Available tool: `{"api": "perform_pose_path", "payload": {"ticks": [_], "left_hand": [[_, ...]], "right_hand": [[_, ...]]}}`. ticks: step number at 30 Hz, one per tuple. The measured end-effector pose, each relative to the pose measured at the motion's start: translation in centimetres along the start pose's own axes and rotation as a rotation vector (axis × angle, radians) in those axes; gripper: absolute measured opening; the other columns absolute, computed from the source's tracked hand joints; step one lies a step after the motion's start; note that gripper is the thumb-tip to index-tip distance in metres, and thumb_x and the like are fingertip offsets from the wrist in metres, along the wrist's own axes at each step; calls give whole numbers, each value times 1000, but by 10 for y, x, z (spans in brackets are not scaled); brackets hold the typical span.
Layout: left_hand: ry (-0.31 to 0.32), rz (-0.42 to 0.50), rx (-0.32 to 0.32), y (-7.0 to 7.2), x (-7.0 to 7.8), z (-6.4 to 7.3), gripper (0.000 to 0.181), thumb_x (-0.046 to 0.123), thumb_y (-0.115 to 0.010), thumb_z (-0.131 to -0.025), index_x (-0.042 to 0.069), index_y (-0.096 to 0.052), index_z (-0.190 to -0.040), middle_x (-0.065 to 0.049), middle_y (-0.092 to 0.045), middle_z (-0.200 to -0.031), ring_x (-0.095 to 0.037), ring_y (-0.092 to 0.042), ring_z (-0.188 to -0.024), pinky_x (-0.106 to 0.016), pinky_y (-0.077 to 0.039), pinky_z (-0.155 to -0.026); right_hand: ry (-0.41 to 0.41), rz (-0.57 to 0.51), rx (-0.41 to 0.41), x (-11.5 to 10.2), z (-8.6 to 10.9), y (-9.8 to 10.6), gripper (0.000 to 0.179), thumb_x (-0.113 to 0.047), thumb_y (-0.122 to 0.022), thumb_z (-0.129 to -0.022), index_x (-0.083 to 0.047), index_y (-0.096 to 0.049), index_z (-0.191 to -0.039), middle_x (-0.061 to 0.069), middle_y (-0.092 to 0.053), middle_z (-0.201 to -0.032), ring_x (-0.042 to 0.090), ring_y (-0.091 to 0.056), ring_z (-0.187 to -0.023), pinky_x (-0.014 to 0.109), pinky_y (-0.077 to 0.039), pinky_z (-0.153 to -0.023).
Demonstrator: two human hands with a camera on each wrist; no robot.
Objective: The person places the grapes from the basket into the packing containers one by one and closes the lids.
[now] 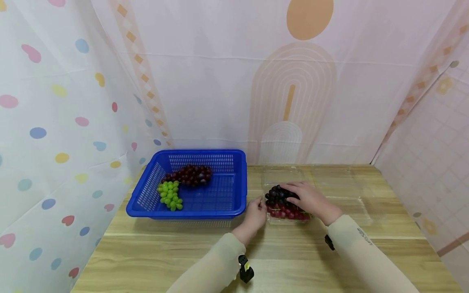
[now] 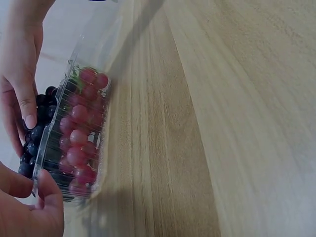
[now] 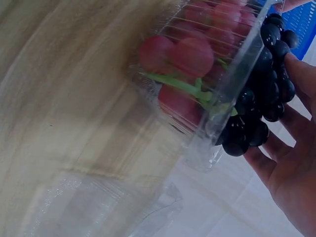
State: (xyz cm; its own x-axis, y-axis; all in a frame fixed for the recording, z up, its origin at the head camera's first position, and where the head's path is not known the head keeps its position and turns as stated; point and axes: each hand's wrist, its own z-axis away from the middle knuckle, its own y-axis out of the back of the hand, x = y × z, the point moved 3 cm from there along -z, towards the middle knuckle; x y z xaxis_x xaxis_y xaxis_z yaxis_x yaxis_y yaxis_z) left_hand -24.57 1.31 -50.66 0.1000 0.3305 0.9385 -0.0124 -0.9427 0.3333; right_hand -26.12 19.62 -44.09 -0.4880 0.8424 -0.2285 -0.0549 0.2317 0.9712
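Observation:
A clear plastic clamshell box (image 2: 48, 129) stands on the wooden table, right of centre in the head view. Red grapes (image 2: 79, 136) fill its near side, a green stem showing among them. A bunch of black grapes (image 3: 269, 89) lies at the far side, rising above the rim. My left hand (image 1: 255, 215) pinches the box's left rim between thumb and fingers. Over the black bunch, my right hand (image 1: 309, 199) grips it with the thumb on the near side and fingers behind. The grapes' undersides are hidden.
Left of the box is a blue plastic basket (image 1: 187, 213) holding green grapes (image 1: 170, 195) and dark red grapes (image 1: 194, 176). Another clear plastic container (image 1: 360, 199) lies to the right. A patterned curtain (image 1: 205, 93) hangs behind the wooden table (image 1: 176, 248).

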Motion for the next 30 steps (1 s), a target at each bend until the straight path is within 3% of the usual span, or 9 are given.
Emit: {"api": "perform_pose_path", "payload": {"ticks": [2, 3, 4, 14, 21, 30], "left_hand": [[29, 34, -6, 1, 2, 0, 41, 2, -47, -93, -11, -48, -132, -6, -56, -85, -10, -51, -73, -21, -46, -64], [97, 26, -10, 6, 18, 6, 41, -5, -48, -90, -15, -47, -130, -10, -56, -85, -13, -51, -73, -23, -46, -64], [115, 27, -10, 7, 19, 7, 41, -6, -48, -91, -15, -46, -131, -9, -56, -85, -12, -50, -73, -21, -45, -63], [144, 109, 5, 8, 19, 8, 43, -9, -45, -90, -14, -44, -133, -8, -54, -86, -7, -46, -59, -17, -43, -53], [126, 108, 0, 5, 19, 8, 44, -12, -49, -88, -16, -44, -131, -10, -54, -85, -8, -43, -65, -16, -42, -56], [179, 196, -31, 2, 17, 10, 45, -10, -45, -92, -14, -39, -136, -6, -49, -87, -9, -45, -58, -31, -53, -56]], "right_hand": [[14, -4, -17, -2, -2, 0, 48, -27, -60, -93, -17, -50, -139, 14, -52, -137, 38, -48, -124, 55, -38, -101], [19, -9, -26, -2, -3, 0, 47, -26, -60, -93, -16, -50, -138, 14, -52, -137, 39, -47, -124, 55, -38, -102], [23, -10, -37, -3, -5, 0, 47, -26, -60, -93, -16, -50, -138, 14, -52, -138, 38, -47, -124, 55, -37, -102], [45, -82, -69, 3, -9, -7, 46, -21, -59, -94, -13, -49, -139, 17, -49, -140, 40, -44, -127, 57, -32, -105], [26, -208, -15, 11, -3, -6, 46, -19, -59, -94, -10, -49, -138, 19, -47, -139, 41, -43, -127, 56, -36, -102], [-190, -240, 86, 17, 16, 12, 43, -17, -63, -92, -3, -54, -131, 23, -51, -133, 43, -49, -120, 56, -42, -95]]}}
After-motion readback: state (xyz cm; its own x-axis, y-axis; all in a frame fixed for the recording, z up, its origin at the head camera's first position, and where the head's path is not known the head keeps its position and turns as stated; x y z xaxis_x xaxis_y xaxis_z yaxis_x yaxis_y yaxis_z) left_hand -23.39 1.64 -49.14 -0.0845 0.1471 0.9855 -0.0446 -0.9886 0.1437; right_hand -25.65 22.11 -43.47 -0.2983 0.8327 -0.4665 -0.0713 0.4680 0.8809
